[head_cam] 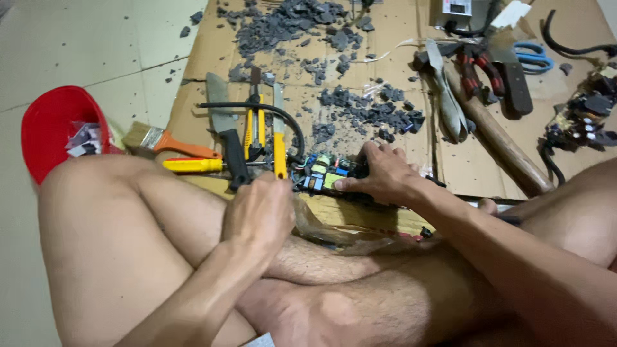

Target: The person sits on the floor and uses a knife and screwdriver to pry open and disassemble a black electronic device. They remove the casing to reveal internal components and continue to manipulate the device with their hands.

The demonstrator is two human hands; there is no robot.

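A small circuit board with blue, yellow and green parts lies on the cardboard sheet in front of my crossed legs. My right hand presses down on its right side, fingers curled over it. My left hand is closed around a tool whose tip points at the board's left edge; the tool itself is mostly hidden by my fist. A black cable loops from the board toward the back left.
Several hand tools lie left of the board: a knife, yellow utility cutters, a yellow-handled screwdriver, a paintbrush. Grey crumbled debris covers the far cardboard. Pliers, a wooden handle, another board, a red bowl.
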